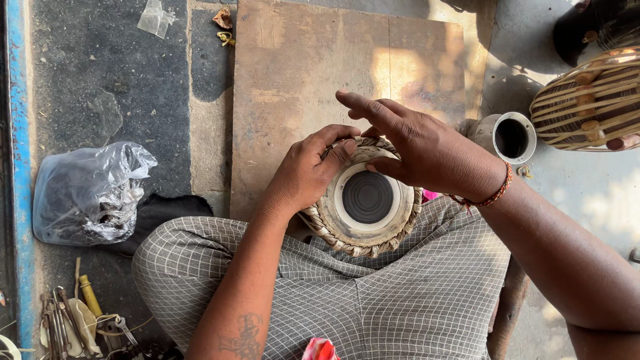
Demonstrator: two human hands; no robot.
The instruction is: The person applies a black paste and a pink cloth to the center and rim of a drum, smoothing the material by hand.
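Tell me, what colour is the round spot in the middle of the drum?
Black, ringed by a pale drum skin; the spot shows best in the head view.

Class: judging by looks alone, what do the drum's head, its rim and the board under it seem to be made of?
Drum head: pale matt skin, likely hide, with a black ridged centre patch, perhaps paste. Rim: braided tan strips, probably leather. Board: worn brown wood or plywood, with visible seams.
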